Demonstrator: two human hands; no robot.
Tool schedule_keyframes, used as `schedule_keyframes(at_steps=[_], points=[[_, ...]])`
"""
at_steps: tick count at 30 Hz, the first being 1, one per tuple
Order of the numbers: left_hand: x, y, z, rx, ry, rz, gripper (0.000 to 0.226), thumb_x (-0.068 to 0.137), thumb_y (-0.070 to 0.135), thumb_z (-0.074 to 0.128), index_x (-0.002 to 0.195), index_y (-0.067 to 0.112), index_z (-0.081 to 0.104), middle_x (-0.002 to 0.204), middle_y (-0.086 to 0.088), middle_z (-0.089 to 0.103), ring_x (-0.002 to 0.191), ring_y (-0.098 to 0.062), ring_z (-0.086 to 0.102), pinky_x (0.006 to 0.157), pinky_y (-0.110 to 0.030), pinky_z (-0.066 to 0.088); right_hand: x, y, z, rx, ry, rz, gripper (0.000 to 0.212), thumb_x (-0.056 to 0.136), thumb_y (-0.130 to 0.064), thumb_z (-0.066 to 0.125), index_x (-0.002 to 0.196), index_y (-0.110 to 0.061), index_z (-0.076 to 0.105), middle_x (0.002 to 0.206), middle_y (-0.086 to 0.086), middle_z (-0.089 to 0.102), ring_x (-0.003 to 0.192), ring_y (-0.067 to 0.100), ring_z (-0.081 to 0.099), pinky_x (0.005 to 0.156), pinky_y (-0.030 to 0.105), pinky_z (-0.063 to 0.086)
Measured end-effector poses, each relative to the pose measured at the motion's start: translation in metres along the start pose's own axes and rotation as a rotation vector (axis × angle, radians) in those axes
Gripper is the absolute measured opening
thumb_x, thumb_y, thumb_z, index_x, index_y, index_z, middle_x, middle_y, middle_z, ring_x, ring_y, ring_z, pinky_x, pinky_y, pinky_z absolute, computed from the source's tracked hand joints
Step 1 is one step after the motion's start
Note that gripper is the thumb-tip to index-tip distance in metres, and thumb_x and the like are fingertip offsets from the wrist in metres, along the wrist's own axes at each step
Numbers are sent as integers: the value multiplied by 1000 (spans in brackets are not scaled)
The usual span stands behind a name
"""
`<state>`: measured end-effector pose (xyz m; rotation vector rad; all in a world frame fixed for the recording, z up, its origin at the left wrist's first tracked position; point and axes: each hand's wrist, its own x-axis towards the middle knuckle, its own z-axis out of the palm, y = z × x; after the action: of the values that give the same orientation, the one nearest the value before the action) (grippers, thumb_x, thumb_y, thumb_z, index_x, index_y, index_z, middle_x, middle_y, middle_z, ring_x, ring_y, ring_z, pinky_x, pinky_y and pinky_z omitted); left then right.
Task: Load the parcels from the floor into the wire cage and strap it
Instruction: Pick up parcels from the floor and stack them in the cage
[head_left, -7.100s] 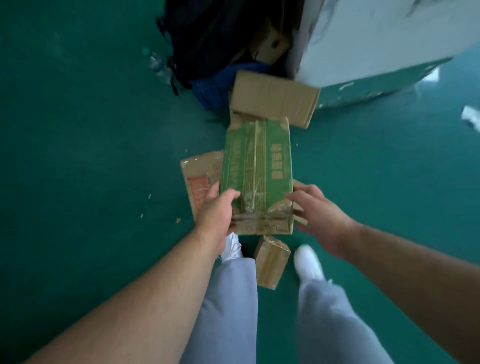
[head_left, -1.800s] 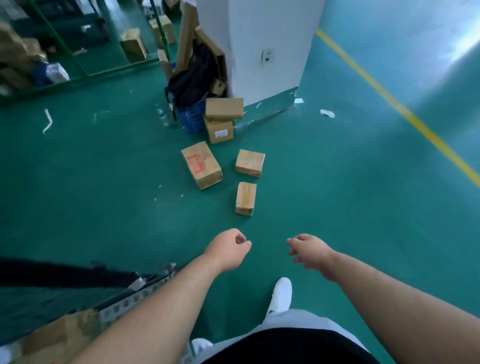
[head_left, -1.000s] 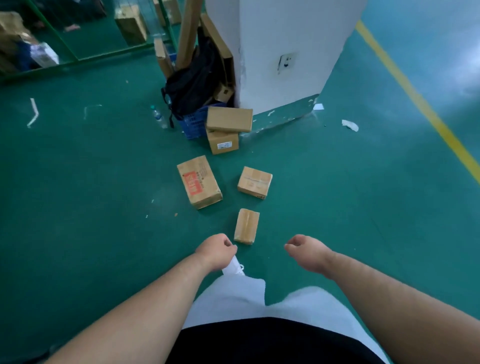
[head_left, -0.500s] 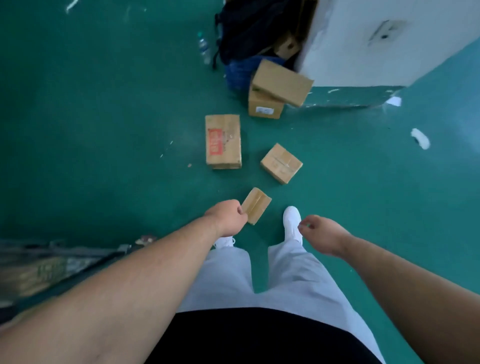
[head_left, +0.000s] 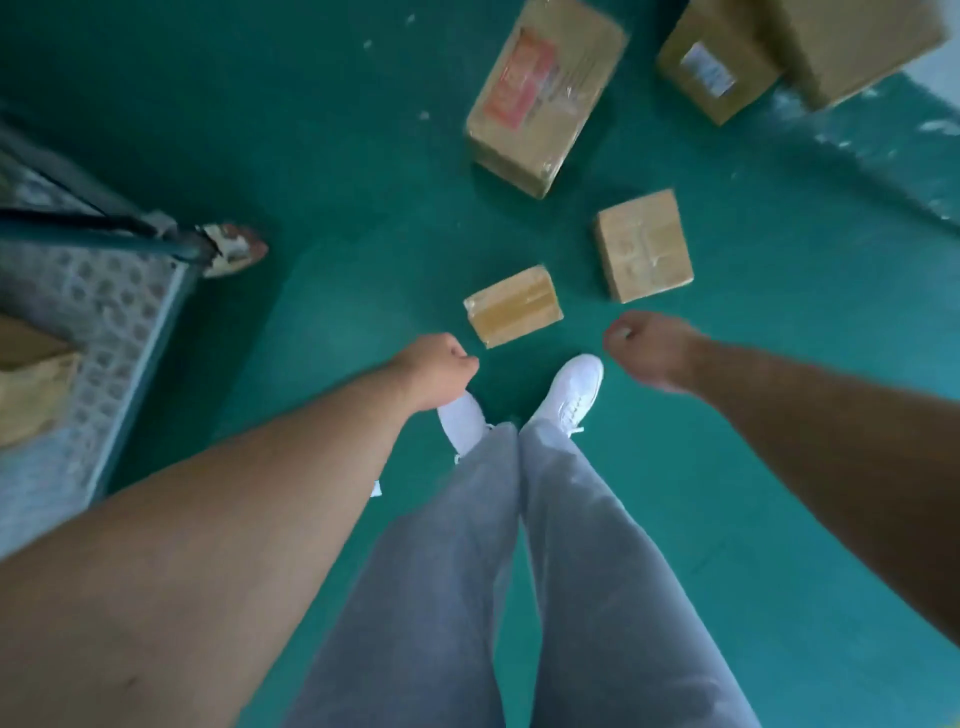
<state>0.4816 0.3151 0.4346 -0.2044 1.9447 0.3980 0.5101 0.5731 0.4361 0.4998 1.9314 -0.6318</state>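
Looking down, head view: you stand on the green floor (head_left: 322, 156), both arms out ahead of your white shoes (head_left: 569, 395).
Left hand (head_left: 439, 371): fingers loosely curled under, gripping nothing.
Right hand (head_left: 644, 348): loosely curled as well, nothing in it; it is too blurred to say more.
Task's thing: the small brown cardboard parcel wrapped in clear tape (head_left: 513, 306) lies flat on the floor, between your hands and just beyond them.
Bearing: 1 o'clock from your left knuckles, 10 o'clock from your right.
Long axis: roughly 8 to 2 o'clock, with its near corner towards your left hand.
Nearer hand: the left, by a little; how high either hand is above the floor cannot be told.
Likely grip: one hand on each short end, I judge.
Parcels on the floor: five.
- the small taped one
- a squarish brown box (head_left: 644, 245) at 2 o'clock
- a long brown box with a red label (head_left: 543, 91) at 12
- a white-labelled brown box (head_left: 717, 62) at 1
- a larger plain brown box (head_left: 852, 47), touching the white-labelled one
Cage: the grey wire cage with a perforated base (head_left: 98, 332) stands at 9 o'clock, with one brown parcel (head_left: 31, 395) visible inside.
Hands: two, both free.
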Motion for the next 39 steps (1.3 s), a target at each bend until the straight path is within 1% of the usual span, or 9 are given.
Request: schedule_keyframes(at_steps=[4, 9, 13, 15, 19, 25, 28, 32, 39], points=[[85, -23, 50, -168, -36, -108, 23, 94, 25, 49, 73, 21, 42, 73, -5, 43, 68, -20, 37, 61, -33, 26, 96, 21, 38, 8, -34, 20, 35, 105, -15, 40, 128, 2, 60, 121, 25, 65, 100, 36, 62, 77, 33, 49], [202, -50, 111, -488, -3, -262, 14, 97, 30, 52, 83, 28, 47, 95, 0, 52, 93, -21, 55, 86, -37, 48, 221, 59, 103, 22, -70, 83, 43, 104, -23, 48, 144, -10, 53, 144, 19, 55, 129, 37, 54, 102, 36, 43], [260, -55, 139, -679, -92, -384, 45, 101, 13, 46, 146, 14, 44, 139, -4, 52, 129, -29, 56, 109, -45, 49, 291, 81, 143, 112, -44, 127, 69, 96, -34, 55, 160, -26, 30, 156, 11, 45, 130, 33, 53, 107, 37, 43], [282, -57, 150, -722, -102, -404, 54, 99, 7, 44, 152, 12, 37, 155, -6, 42, 129, -30, 55, 108, -47, 50, 319, 87, 159, 172, -59, 127, 87, 84, -39, 60, 162, -31, 20, 157, 10, 45, 129, 35, 53, 106, 45, 47], [302, -54, 160, -832, -102, -394, 53, 89, -4, 42, 139, 12, 45, 150, -7, 46, 122, -31, 59, 104, -49, 52, 342, 86, 177, 411, -72, 144, 54, 91, -23, 61, 142, -36, 51, 135, 7, 60, 120, 26, 57, 90, 41, 52], [255, -51, 143, -908, -68, -406, 62, 72, 4, 52, 133, 8, 53, 144, -5, 52, 121, -23, 59, 105, -43, 49, 291, 66, 173, 581, -83, 105, 28, 92, -43, 66, 110, -27, 52, 120, 12, 63, 116, 33, 61, 98, 55, 53], [214, -52, 118, -975, 14, -386, 55, 52, 11, 51, 106, 14, 53, 120, -8, 59, 120, -28, 57, 113, -51, 42, 239, 47, 147, 618, -58, 90, 43, 75, -59, 68, 102, -29, 53, 120, 13, 65, 114, 34, 64, 98, 58, 52], [144, -39, 57, -1051, 92, -283, 57, 55, 9, 53, 111, 17, 52, 120, -8, 62, 118, -24, 57, 114, -49, 41, 166, 1, 96, 675, 14, 44, 55, 55, -63, 64, 101, -33, 55, 108, 2, 66, 105, 24, 65, 96, 53, 53], [-37, 3, -94, -1269, 315, -27, 45, 62, 13, 57, 106, 15, 48, 111, -7, 59, 112, -23, 57, 101, -34, 45, -12, -117, -29, 614, 119, -216, 28, 86, -46, 66, 107, -33, 54, 110, 8, 69, 86, 18, 60, 81, 40, 50]])
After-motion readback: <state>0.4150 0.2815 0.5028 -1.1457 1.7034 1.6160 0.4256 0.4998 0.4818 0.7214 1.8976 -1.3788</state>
